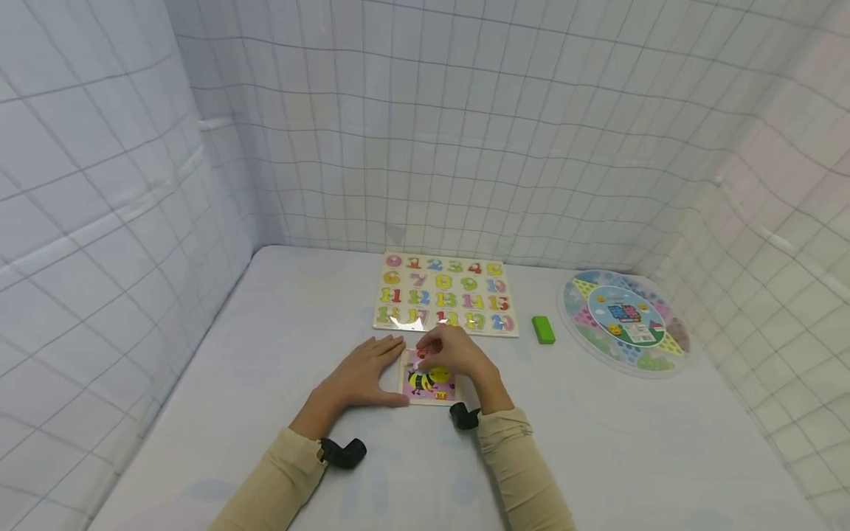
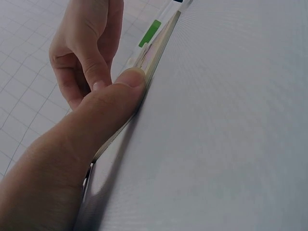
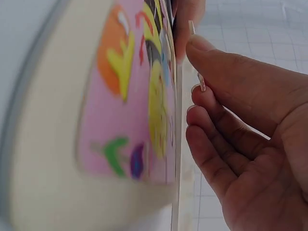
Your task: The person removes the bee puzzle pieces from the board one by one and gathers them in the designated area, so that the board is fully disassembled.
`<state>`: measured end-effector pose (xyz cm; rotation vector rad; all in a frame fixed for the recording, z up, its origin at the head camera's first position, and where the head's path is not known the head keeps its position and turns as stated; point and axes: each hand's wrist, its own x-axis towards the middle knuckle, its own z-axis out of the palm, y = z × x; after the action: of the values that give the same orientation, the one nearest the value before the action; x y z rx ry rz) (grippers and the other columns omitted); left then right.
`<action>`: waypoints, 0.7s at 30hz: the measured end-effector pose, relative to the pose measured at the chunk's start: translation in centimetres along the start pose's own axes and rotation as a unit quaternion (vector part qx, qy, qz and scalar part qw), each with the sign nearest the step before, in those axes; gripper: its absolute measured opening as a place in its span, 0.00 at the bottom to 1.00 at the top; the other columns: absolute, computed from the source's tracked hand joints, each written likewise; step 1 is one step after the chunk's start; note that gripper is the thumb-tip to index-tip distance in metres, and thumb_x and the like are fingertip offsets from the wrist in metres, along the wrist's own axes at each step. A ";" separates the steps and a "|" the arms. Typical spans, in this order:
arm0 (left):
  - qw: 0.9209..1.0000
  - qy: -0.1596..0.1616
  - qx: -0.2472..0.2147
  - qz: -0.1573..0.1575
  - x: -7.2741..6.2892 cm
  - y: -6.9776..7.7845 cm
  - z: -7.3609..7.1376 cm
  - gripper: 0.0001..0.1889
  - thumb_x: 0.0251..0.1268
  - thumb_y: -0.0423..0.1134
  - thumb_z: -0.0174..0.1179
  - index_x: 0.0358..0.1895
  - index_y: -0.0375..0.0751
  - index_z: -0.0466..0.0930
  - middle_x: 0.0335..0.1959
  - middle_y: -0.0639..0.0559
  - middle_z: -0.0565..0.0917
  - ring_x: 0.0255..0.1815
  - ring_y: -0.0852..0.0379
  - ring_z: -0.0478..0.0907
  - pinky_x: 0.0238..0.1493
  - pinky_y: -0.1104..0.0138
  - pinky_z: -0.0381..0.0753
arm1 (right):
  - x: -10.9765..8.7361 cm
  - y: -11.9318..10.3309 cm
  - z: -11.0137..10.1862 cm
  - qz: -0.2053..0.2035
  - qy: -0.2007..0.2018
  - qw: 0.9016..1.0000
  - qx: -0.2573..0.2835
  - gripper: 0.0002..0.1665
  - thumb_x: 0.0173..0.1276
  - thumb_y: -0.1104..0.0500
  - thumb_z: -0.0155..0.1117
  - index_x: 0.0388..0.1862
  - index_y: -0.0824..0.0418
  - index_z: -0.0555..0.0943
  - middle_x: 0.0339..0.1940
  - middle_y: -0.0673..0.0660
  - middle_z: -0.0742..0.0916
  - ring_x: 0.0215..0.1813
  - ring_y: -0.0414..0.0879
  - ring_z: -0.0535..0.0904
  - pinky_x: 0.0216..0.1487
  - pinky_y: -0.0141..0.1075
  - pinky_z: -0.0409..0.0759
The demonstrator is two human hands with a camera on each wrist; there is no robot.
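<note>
A small wooden jigsaw puzzle board [image 1: 432, 382] with a yellow-and-black bee on pink lies before me. Along its left side rests my left hand [image 1: 358, 375], fingers extended toward the far left corner. Its thumb touches the near left corner, and the left wrist view shows the thumb [image 2: 108, 103] against the board's edge. Over the board, my right hand [image 1: 458, 352] pinches a thin flat puzzle piece [image 3: 201, 83] between thumb and index finger. The piece appears edge-on in the right wrist view, beside the board's face, so its picture is hidden.
Just beyond lies a number puzzle board [image 1: 434, 290] in a shiny wrap. A green block [image 1: 543, 330] stands to its right, then a round, colourful packaged board [image 1: 626, 317]. White gridded cloth walls [image 1: 451, 147] enclose the white table [image 1: 617, 450].
</note>
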<state>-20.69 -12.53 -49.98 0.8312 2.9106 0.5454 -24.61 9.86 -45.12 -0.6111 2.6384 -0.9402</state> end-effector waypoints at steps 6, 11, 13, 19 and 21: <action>1.000 -0.002 -0.001 -0.003 0.0 0.0 -0.1 0.56 0.47 0.77 0.58 0.76 0.45 0.58 0.78 0.51 0.59 0.80 0.49 0.53 0.80 0.50 0.52 | -1.2 1.4 -1.1 0.003 0.019 1.000 0.002 0.15 0.54 0.57 0.77 0.41 0.57 0.87 0.33 0.49 0.85 0.35 0.42 0.76 0.38 0.32 0.78; 1.000 -0.005 -0.003 -0.004 0.0 0.2 -0.4 0.56 0.47 0.76 0.59 0.76 0.45 0.57 0.78 0.50 0.59 0.80 0.48 0.53 0.79 0.50 0.52 | -2.2 2.8 -2.0 0.022 0.031 0.999 0.006 0.16 0.52 0.58 0.78 0.40 0.57 0.87 0.33 0.50 0.83 0.36 0.43 0.74 0.38 0.32 0.76; 1.000 -0.004 -0.005 -0.001 0.0 0.2 -0.4 0.56 0.47 0.75 0.59 0.75 0.44 0.58 0.78 0.50 0.59 0.80 0.48 0.53 0.79 0.50 0.53 | -2.6 3.2 -2.4 0.030 0.037 0.999 0.003 0.16 0.51 0.57 0.79 0.40 0.57 0.87 0.34 0.49 0.83 0.36 0.43 0.74 0.38 0.32 0.76; 1.000 0.004 -0.008 0.009 0.0 0.2 -0.3 0.56 0.46 0.75 0.59 0.75 0.42 0.59 0.77 0.50 0.60 0.80 0.47 0.53 0.79 0.50 0.52 | -3.4 4.2 -3.3 0.046 0.045 0.998 -0.004 0.16 0.51 0.58 0.79 0.40 0.57 0.87 0.34 0.49 0.85 0.36 0.42 0.76 0.40 0.32 0.77; 1.000 0.006 -0.009 0.010 0.0 0.1 -0.2 0.56 0.46 0.76 0.59 0.75 0.42 0.59 0.77 0.50 0.60 0.80 0.47 0.53 0.79 0.50 0.52 | -3.5 4.4 -3.5 0.056 0.048 0.997 0.000 0.16 0.51 0.59 0.79 0.40 0.57 0.87 0.34 0.49 0.85 0.37 0.42 0.76 0.41 0.33 0.78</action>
<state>-20.67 -12.54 -49.73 0.8580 2.9070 0.5801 -24.20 16.54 -44.94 -0.4234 2.7239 -0.9583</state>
